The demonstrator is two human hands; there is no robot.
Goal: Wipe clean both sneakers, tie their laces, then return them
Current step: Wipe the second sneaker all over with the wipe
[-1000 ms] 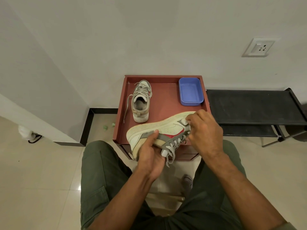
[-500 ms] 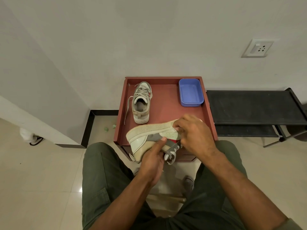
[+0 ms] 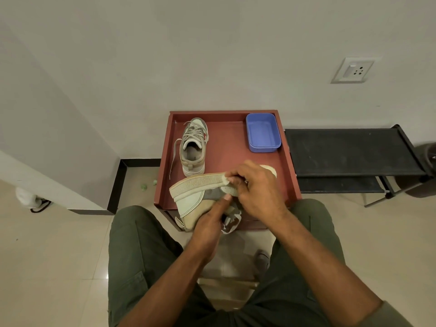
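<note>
Over the red tabletop (image 3: 226,159) edge, my left hand (image 3: 210,223) grips the sneaker (image 3: 195,197) tipped on its side, thumb flat on it. My right hand (image 3: 254,190) pinches something small and white against its side, nearer the heel than a second ago. Other sneaker (image 3: 192,147) sits behind.

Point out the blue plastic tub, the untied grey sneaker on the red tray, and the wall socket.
Blue plastic tub (image 3: 262,133), head view, inner floor.
Untied grey sneaker (image 3: 191,155), head view, insole.
Wall socket (image 3: 353,70), head view, faceplate.
</note>
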